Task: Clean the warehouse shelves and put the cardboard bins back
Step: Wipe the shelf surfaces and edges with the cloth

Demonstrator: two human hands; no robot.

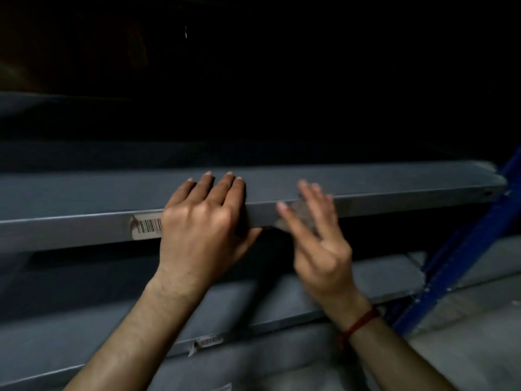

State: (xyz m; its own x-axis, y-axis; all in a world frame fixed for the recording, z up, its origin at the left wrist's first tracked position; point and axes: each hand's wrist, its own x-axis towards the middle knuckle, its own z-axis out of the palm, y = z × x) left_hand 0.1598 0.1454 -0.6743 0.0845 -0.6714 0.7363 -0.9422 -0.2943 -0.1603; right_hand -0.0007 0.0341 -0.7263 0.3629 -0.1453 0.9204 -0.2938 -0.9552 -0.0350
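A grey metal shelf (394,179) runs across the middle of the view, its front beam (70,230) facing me. My left hand (205,221) lies flat over the beam's edge, fingers on the shelf top and thumb under the beam, partly covering a barcode label (146,227). My right hand (315,235) is blurred just right of it, fingers spread against the beam's front, with what looks like a small pale scrap (296,213) at its fingertips; whether it is held I cannot tell. No cardboard bin is in view.
A lower grey shelf (389,275) sits beneath, with another barcode label (208,341) on its beam. A blue upright post (462,244) stands at the right. The space above the shelf is dark. Pale floor (479,334) shows at the lower right.
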